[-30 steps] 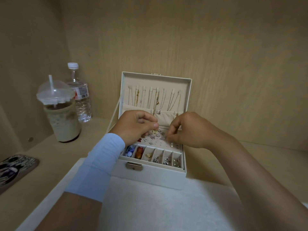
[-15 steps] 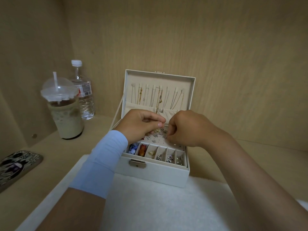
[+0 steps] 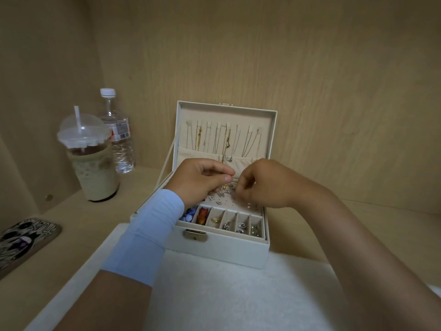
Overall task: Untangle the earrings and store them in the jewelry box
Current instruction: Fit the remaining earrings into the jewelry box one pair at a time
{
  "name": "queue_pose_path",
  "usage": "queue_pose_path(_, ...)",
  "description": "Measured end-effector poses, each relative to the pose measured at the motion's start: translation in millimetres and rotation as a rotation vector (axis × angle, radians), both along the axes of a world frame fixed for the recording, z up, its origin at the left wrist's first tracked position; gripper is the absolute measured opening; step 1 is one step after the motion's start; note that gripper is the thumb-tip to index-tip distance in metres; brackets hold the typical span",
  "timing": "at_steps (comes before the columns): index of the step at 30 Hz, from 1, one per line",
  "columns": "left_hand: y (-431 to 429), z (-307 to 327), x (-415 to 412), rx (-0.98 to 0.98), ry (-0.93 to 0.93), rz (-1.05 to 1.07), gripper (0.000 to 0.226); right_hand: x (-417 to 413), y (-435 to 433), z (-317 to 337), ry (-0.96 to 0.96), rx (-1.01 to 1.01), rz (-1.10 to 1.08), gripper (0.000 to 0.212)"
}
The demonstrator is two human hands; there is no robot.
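Fingertips of both hands have drawn slightly closer together since the earlier frame; the jewelry box (image 3: pixel 222 253) has not shifted on the white mat (image 3: pixel 214 295).

Grip state: the left hand (image 3: pixel 199 181) has its fingers curled, thumb pressed to forefinger, with a small gold piece just beneath the pinch. The right hand (image 3: pixel 267 185) has curled fingers whose tips meet the same cluster. Both appear to pinch the tangled earrings (image 3: pixel 225 187) (the contact itself is too small to confirm), held just above the perforated panel (image 3: pixel 238 204) at frame centre.

Progress: several studs already sit on the panel, and the front compartments (image 3: pixel 229 223) hold pieces. Judged partly done; the held pair is not yet separated or stored.

Clearances: the upright lid (image 3: pixel 272 139), with necklaces (image 3: pixel 224 139) hanging, stands just behind the knuckles. An iced coffee cup (image 3: pixel 91 163), a water bottle (image 3: pixel 120 139) and a phone (image 3: pixel 23 240) stay well apart at left. Open room lies toward the lower frame, over the mat.
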State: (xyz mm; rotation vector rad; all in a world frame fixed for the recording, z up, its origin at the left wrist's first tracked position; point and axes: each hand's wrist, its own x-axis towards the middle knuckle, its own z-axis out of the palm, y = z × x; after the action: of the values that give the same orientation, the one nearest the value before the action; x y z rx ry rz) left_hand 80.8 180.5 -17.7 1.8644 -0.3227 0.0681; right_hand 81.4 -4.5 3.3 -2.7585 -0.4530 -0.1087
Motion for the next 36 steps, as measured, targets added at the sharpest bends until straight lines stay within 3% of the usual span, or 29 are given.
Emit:
queue_pose_path(3,-3,5,-3,-0.007,-0.02,-0.006,0.019,1,-8,7,-0.101,0.295,0.056,0.002)
queue_pose_path(5,-4,10,-6,-0.008,-0.042,-0.006,0.021,-4,-11,14,-0.095,0.432,0.127,0.011)
queue_pose_path(13,-5,13,-10,-0.003,-0.042,0.004,0.018,-7,-11,12,-0.126,0.506,0.124,0.013)
queue_pose_path(18,-2,5,-4,0.122,-0.091,-0.004,0.012,-10,-10,11,-0.11,0.366,0.095,0.007)
queue_pose_path(22,1,-3,-1,0.57,-0.209,0.011,0.023,-9,-7,6,-0.045,0.086,0.0,0.005)
queue_pose_path(24,2,-4,0,0.682,-0.191,-0.021,0.032,-10,-2,2,-0.032,0.017,-0.025,0.007)
queue_pose_path(36,-2,-1,-5,0.679,-0.132,-0.1,0.028,-15,5,5,-0.053,-0.137,-0.036,0.007)
